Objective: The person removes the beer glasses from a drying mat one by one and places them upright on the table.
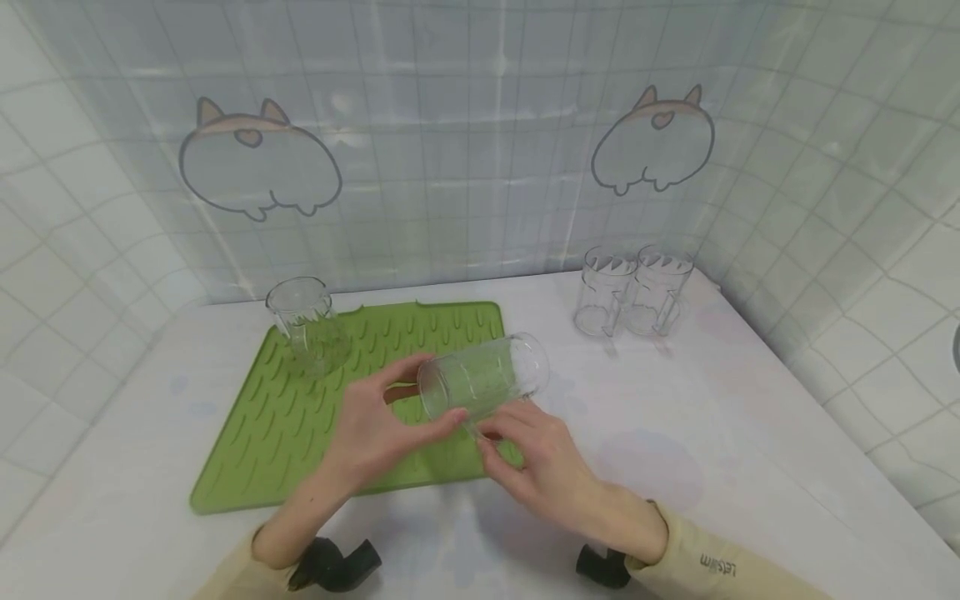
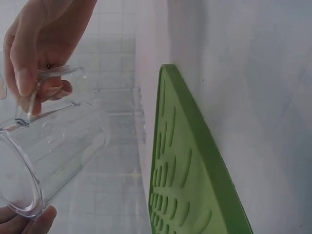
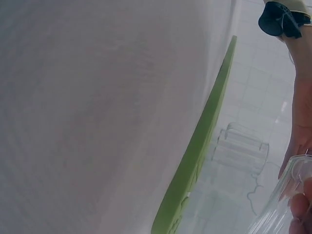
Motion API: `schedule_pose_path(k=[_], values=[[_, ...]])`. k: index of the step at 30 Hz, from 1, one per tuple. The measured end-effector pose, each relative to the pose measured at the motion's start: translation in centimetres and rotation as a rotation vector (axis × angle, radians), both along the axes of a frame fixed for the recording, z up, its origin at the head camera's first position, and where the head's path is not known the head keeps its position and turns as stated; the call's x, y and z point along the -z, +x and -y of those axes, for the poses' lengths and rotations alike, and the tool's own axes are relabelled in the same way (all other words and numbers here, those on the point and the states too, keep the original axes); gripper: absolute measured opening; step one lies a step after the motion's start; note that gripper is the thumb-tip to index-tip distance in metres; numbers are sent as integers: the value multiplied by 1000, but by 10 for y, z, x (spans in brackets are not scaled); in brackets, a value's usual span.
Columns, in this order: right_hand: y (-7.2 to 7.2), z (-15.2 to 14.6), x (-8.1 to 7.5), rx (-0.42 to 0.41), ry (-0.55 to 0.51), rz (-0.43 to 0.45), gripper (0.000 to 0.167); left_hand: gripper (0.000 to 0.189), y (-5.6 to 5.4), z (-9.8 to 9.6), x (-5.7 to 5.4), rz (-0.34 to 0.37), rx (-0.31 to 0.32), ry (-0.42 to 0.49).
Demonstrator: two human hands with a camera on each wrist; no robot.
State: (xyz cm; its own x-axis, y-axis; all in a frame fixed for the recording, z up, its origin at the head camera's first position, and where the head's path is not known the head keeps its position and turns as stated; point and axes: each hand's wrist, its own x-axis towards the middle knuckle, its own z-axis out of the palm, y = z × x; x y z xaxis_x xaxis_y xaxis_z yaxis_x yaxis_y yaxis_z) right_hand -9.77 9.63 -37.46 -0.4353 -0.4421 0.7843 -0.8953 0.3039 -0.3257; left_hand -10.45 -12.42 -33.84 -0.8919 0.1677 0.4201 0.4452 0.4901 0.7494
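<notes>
A clear glass mug [image 1: 483,379] lies tilted on its side in the air above the green mat [image 1: 262,442], held between both hands. My left hand [image 1: 375,425] grips its left end, thumb on the near side and fingers on the far side. With thumb and fingertips my right hand [image 1: 543,458] pinches the handle, which points down toward me. The left wrist view shows that handle [image 2: 61,71] between the right fingers. Part of the mug [image 3: 278,209] also appears at the lower right of the right wrist view.
Another glass mug [image 1: 300,312] stands on the mat's back left corner. Two more, a left glass mug [image 1: 600,292] and a right glass mug [image 1: 658,287], stand side by side on the white table [image 1: 750,467] at the back right. Tiled walls [image 1: 450,167] close off the back and sides.
</notes>
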Motion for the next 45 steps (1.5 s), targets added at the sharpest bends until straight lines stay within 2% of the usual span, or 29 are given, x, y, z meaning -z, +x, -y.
schedule_pose_path(k=[5,10,20,30,34,38,45], values=[[-1,-1,0,2,-44,41,12,62,-2,3,1,2,-17,1],[-3,-2,-4,15,-84,45,14,62,-4,6,1,4,-30,19],[-10,-16,-18,120,-209,47,22,59,-12,17,-5,11,-71,71],[-18,-24,-21,194,-201,111,16,59,-13,22,-6,15,-90,99],[-20,-26,-18,203,-189,186,13,59,-14,23,-5,-8,-79,119],[-21,-27,-15,198,-152,328,13,59,-14,23,-6,-32,-65,139],[-19,-27,-17,221,-115,549,26,60,-14,23,-6,-41,-53,145]])
